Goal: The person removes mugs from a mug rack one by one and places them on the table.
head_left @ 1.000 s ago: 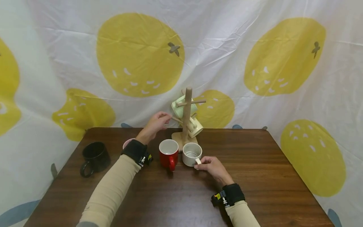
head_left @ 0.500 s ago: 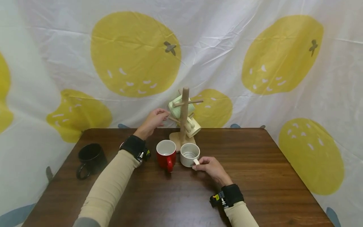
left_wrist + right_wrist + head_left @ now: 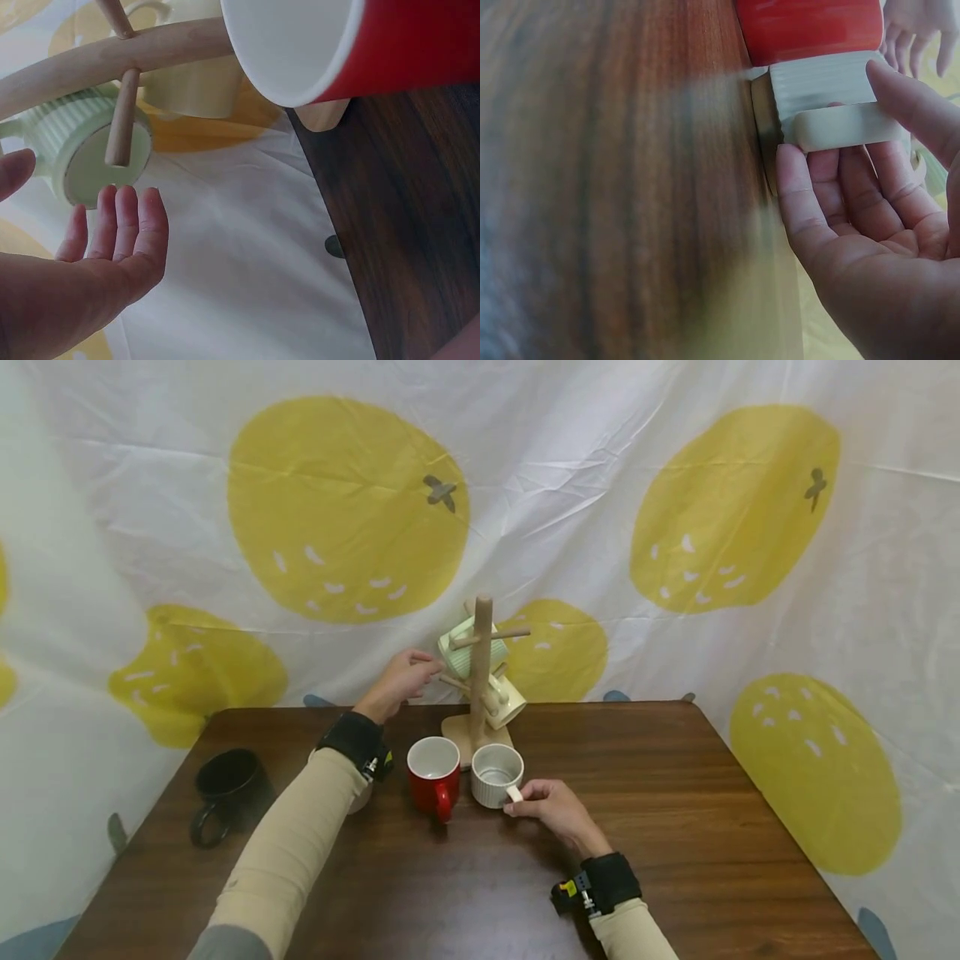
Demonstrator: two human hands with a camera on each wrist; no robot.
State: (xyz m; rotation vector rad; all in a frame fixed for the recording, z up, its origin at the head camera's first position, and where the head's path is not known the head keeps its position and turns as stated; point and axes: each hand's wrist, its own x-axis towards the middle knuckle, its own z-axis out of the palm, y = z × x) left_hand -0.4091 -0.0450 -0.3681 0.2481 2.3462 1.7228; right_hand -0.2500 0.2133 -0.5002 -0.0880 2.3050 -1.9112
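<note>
My right hand [image 3: 558, 810] pinches the handle [image 3: 847, 126] of a white ribbed mug [image 3: 489, 787], thumb on one side and fingers on the other. That mug stands upright in front of the base of a wooden mug tree [image 3: 481, 693]. Up at the tree's left side is my left hand [image 3: 399, 683], empty, its loosely bent fingertips close by the end of a bare peg [image 3: 122, 124]. A pale green mug [image 3: 491, 652] hangs from the upper part of the tree, and a cream mug [image 3: 512, 708] hangs tilted lower down.
Just left of the white mug stands a red mug [image 3: 422, 787] with a white inside. A black mug [image 3: 238, 789] is at the table's left. Another mug [image 3: 362, 799] is mostly hidden by the left sleeve. A lemon-patterned cloth [image 3: 555, 552] hangs behind the table.
The head view has turned slightly, so the scene sits further left and a little lower. Both hands stay at nearly the same places, the right one still on the white mug's handle.
</note>
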